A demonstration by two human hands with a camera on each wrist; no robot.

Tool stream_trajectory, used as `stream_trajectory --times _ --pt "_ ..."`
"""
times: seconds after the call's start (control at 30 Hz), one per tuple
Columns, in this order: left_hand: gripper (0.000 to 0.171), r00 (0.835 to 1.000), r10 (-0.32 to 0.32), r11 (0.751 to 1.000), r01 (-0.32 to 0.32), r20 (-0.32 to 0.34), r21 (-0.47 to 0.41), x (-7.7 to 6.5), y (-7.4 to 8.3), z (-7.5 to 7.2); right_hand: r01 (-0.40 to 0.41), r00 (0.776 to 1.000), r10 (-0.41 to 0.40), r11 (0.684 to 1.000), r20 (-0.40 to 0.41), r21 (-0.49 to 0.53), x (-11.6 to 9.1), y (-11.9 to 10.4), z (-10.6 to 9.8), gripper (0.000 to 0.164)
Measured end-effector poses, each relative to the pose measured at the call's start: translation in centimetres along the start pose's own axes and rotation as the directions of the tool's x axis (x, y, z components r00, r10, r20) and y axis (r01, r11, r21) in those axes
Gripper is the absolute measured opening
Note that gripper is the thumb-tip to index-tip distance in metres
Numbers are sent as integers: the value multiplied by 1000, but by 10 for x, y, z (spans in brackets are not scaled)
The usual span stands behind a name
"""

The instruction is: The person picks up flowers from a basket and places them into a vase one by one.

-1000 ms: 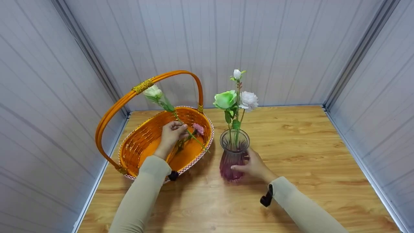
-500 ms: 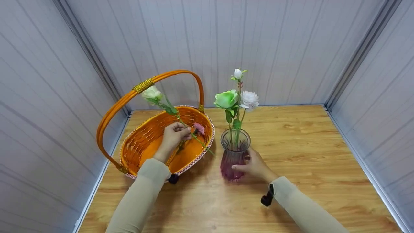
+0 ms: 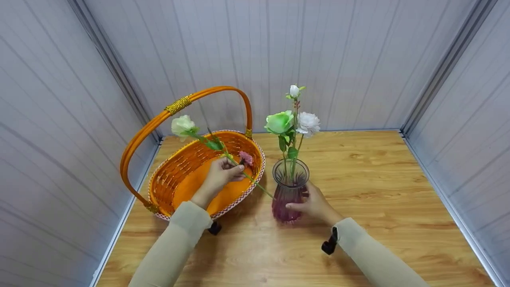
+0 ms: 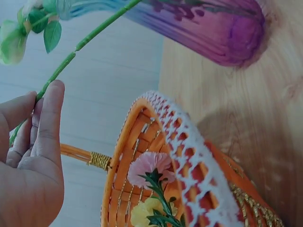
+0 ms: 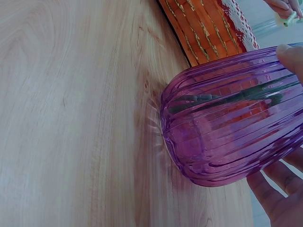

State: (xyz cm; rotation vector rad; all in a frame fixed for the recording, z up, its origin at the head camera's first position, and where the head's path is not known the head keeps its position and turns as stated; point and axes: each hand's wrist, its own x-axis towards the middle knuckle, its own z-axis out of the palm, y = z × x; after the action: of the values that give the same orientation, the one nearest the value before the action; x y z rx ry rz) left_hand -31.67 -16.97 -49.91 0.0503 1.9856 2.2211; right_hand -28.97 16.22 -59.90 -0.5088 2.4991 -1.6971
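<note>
My left hand (image 3: 220, 177) pinches the green stem of a pale white rose (image 3: 183, 125) between thumb and fingers, over the orange wicker basket (image 3: 164, 187). The stem slants down to the right, its lower end overlapping the vase in the head view. With my right hand (image 3: 317, 205) I grip the lower right side of the ribbed glass vase (image 3: 287, 205), purple at its base, upright on the table. In it stand a green rose (image 3: 279, 122), a ruffled white flower (image 3: 308, 124) and a white bud (image 3: 294, 91). Their stem ends show through the glass in the right wrist view.
Inside the basket lie a pink flower (image 3: 246, 158) and a yellow flower (image 4: 147, 212). The basket's tall handle (image 3: 139, 139) arches over it, left of the vase. Pale panelled walls (image 3: 358, 59) border the wooden table (image 3: 378, 191) at the back and sides.
My left hand has moved right and slightly toward me with the white rose, whose head sinks lower while its stem end swings across to the vase. My right hand stays on the vase.
</note>
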Motion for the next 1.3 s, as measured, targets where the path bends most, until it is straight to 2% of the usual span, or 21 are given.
stream_trajectory --times 0.27,0.47,0.7,0.93,1.3 --pt "5 998 -24 1000 23 56 15 -11 -3 5 -21 1000 21 1000 6 1 -1 -2 -1 96" --pt "7 999 -14 999 13 41 35 -17 -6 11 -32 999 32 999 11 15 -1 -2 -1 97" --pt "6 999 47 993 -49 23 109 -27 -7 16 -20 1000 20 1000 6 4 -1 -1 0 96" --pt "8 992 117 969 -122 35 215 -36 -7 20 6 1000 -6 1000 10 11 1 3 0 99" --pt "8 979 196 931 -205 58 302 -50 8 22 -20 1000 20 1000 4 1 1 1 0 97"
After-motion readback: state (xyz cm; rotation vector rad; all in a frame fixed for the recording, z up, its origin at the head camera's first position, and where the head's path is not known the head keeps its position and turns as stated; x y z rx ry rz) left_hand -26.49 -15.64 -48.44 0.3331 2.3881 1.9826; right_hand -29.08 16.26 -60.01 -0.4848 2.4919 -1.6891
